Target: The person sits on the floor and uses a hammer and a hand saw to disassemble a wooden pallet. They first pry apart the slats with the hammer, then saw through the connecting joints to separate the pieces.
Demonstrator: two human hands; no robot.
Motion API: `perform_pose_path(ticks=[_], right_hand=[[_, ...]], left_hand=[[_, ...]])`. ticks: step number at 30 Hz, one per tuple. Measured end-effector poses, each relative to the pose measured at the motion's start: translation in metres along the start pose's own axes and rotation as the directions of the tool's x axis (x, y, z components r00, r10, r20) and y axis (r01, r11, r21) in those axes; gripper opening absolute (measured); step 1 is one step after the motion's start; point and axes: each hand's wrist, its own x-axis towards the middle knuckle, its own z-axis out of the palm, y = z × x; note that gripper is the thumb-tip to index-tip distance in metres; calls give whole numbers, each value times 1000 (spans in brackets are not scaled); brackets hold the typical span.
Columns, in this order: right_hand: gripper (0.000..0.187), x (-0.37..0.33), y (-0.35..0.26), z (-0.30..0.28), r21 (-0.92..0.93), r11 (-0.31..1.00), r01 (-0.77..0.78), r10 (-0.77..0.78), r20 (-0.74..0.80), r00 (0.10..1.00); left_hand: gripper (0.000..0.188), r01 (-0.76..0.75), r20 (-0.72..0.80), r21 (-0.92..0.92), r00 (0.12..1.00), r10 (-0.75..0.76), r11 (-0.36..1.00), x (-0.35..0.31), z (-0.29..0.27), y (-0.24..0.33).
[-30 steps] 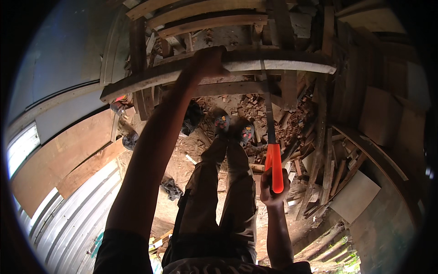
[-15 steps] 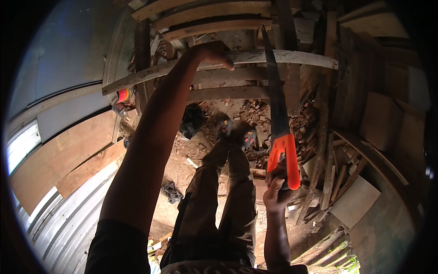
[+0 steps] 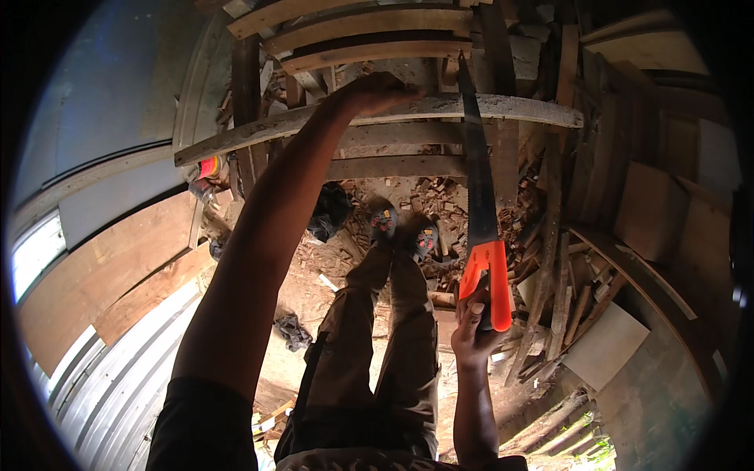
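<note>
The left hand (image 3: pixel 377 90) presses flat on the long weathered plank (image 3: pixel 518 106) while the right hand's fingers (image 3: pixel 471 310) clench the orange-handled saw (image 3: pixel 481 235), its blade laid across the plank, apparently uncut so far.

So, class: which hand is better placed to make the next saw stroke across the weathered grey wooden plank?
Right. The right hand grips the orange-handled handsaw, its blade across the weathered grey wooden plank; the left hand presses the plank down.
</note>
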Motion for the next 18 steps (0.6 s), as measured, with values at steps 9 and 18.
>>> perform_pose_path(ticks=[9, 18], right_hand=[[47, -4, 5, 7, -18, 1000, -12, 12, 8, 1000], [43, -18, 0, -14, 57, 993, -99, 100, -13, 995]], left_hand=[[71, -85, 119, 119, 990, 70, 989, -3, -4, -1], [65, 48, 78, 13, 996, -49, 999, -21, 2, 15]])
